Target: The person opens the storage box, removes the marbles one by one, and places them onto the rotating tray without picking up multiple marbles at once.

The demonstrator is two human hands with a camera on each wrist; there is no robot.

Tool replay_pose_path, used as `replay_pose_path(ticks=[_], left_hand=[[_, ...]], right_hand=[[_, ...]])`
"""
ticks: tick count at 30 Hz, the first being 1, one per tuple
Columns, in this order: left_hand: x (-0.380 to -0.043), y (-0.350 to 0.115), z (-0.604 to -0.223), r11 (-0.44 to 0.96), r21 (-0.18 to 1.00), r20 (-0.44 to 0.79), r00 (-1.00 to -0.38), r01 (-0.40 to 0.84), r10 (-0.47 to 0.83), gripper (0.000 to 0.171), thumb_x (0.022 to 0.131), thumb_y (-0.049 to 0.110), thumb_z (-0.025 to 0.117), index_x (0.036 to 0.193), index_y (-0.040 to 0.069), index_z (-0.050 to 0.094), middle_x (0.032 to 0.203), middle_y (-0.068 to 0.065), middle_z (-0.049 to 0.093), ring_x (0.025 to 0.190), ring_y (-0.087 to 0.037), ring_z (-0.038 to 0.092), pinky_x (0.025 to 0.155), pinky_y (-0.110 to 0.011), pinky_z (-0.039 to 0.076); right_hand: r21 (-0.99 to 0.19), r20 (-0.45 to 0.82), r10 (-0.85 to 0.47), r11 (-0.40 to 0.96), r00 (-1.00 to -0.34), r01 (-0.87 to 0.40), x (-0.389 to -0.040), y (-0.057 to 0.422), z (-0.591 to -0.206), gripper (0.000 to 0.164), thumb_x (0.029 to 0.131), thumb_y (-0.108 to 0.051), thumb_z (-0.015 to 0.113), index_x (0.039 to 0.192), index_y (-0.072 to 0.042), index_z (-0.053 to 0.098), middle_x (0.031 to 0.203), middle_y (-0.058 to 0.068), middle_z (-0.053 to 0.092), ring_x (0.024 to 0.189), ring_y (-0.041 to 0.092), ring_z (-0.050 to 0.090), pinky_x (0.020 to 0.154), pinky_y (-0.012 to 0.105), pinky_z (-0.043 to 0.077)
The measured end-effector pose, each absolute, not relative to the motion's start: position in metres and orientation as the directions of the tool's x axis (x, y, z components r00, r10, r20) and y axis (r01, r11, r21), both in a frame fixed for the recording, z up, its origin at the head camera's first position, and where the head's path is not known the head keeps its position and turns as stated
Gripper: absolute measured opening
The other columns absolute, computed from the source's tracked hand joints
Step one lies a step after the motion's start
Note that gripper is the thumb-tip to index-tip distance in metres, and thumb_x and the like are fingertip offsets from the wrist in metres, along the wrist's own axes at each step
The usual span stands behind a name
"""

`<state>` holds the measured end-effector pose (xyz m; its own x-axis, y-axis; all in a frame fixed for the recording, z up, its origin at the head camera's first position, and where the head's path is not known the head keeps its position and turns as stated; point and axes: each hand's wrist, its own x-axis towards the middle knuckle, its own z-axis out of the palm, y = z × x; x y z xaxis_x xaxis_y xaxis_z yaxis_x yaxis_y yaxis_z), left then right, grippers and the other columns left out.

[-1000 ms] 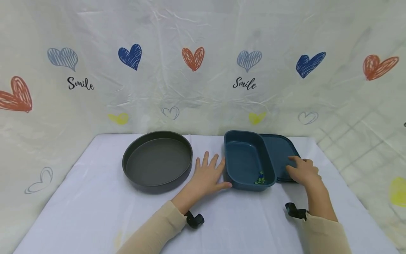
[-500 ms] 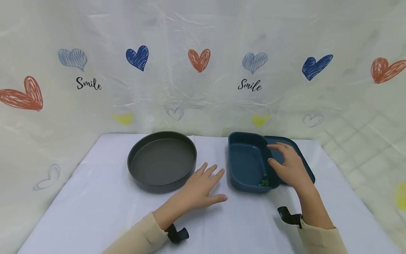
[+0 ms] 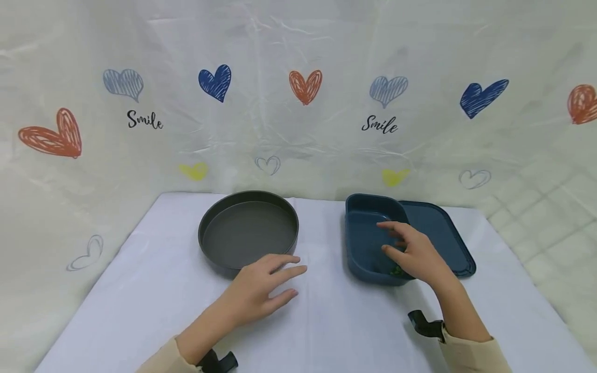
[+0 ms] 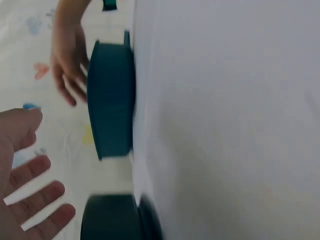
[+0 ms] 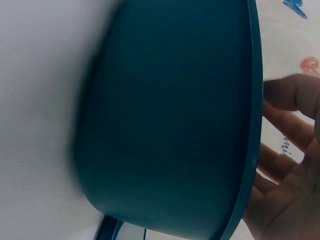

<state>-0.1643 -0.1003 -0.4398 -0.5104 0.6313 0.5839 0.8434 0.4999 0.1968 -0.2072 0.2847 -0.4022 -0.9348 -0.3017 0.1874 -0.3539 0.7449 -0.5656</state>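
Observation:
My right hand hovers over the deep blue rectangular container, fingers spread and loosely bent, holding nothing that I can see. Small green pieces lie in its near right corner, partly hidden by that hand. In the right wrist view the fingertips reach past the container's rim, so what they touch inside is hidden. My left hand hangs above the cloth, over the near edge of the round dark grey pan. Its fingers are apart with nothing between them, as the left wrist view confirms.
A flat blue lid lies right of the container, its left part hidden behind it. White cloth covers the table. Behind it hangs a pale sheet printed with hearts. Each wrist wears a black camera mount.
My right hand has moved left from the lid to over the container. My left hand has drawn away from the container's left side, toward the pan and me. The head view has shifted slightly.

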Motion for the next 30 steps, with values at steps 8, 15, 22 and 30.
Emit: replay_pose_path(ticks=[8, 15, 22, 30], left_hand=[[-0.176, -0.148, -0.433, 0.474, 0.113, 0.629, -0.432, 0.873, 0.646, 0.050, 0.082, 0.018, 0.081, 0.129, 0.025, 0.066, 0.126, 0.005, 0.065, 0.113, -0.014, 0.063, 0.089, -0.034, 0.054], [-0.182, -0.175, -0.428, 0.490, 0.082, 0.618, -0.430, 0.868, 0.658, 0.044, 0.082, 0.019, 0.081, 0.125, 0.024, 0.069, 0.121, 0.008, 0.066, 0.108, -0.013, 0.063, 0.089, -0.031, 0.053], [-0.185, -0.195, -0.427, 0.569, 0.110, 0.566, -0.522, 0.815, 0.639, 0.044, 0.082, 0.021, 0.082, 0.124, 0.026, 0.069, 0.112, 0.010, 0.066, 0.102, -0.011, 0.063, 0.084, -0.030, 0.053], [-0.191, -0.212, -0.433, 0.634, 0.133, 0.492, -0.606, 0.761, 0.624, 0.027, 0.081, 0.027, 0.084, 0.103, 0.021, 0.071, 0.098, 0.011, 0.066, 0.087, -0.006, 0.062, 0.072, -0.028, 0.053]], right_hand=[[-0.559, 0.055, -0.429, 0.734, -0.901, -0.384, -0.208, 0.281, -0.404, 0.045, 0.096, -0.015, 0.067, 0.139, -0.010, 0.055, 0.137, 0.014, 0.059, 0.116, 0.037, 0.061, 0.090, 0.050, 0.054], [-0.528, -0.099, -0.481, 0.767, -0.871, -0.364, -0.220, 0.274, -0.398, 0.044, 0.094, -0.017, 0.069, 0.134, -0.007, 0.058, 0.134, 0.015, 0.061, 0.117, 0.036, 0.062, 0.088, 0.047, 0.054], [-0.516, -0.299, -0.417, 0.827, -0.858, -0.222, -0.228, 0.270, -0.382, 0.049, 0.092, -0.027, 0.072, 0.136, -0.009, 0.057, 0.126, 0.015, 0.062, 0.112, 0.031, 0.061, 0.083, 0.045, 0.053], [-0.440, -0.334, -0.367, 0.875, -0.868, -0.201, -0.227, 0.273, -0.387, 0.045, 0.090, -0.024, 0.074, 0.131, -0.013, 0.061, 0.109, 0.006, 0.066, 0.095, 0.020, 0.063, 0.076, 0.042, 0.053]])
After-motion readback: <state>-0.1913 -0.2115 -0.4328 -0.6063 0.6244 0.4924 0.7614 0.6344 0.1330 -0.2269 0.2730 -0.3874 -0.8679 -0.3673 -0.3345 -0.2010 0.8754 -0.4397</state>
